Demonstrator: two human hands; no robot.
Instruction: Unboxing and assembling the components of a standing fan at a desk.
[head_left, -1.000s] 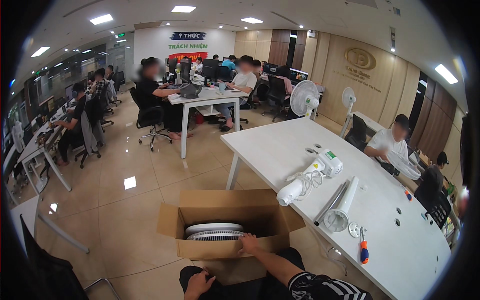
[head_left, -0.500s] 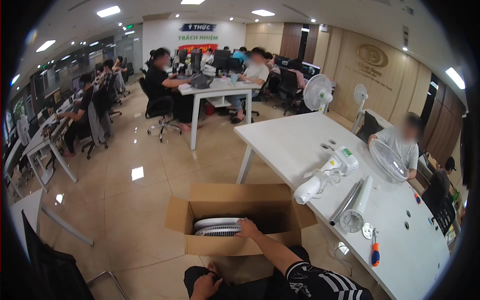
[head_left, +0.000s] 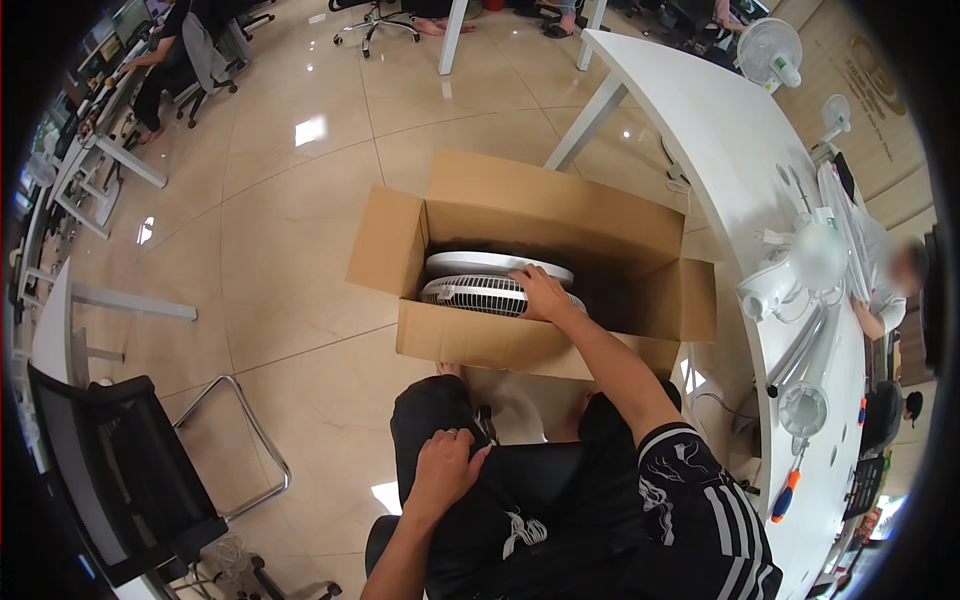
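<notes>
Seated position, viewed from above. Right hand reaching into open cardboard box on floor, fingers curled over rim of white fan grille; grasp on the grille, palm down. Grille lying flat inside box, left half, atop a white round disc. Right half of box dark, contents not discernible. Box flaps folded outward, box just ahead of knees and beside table leg.

Left hand resting on left thigh, loosely clenched, holding nothing.

White table at right, carrying fan motor head, white pole, round base part, and orange-handled screwdriver near the front edge. Black chair at lower left. Another person's sleeve at table's far side.
</notes>
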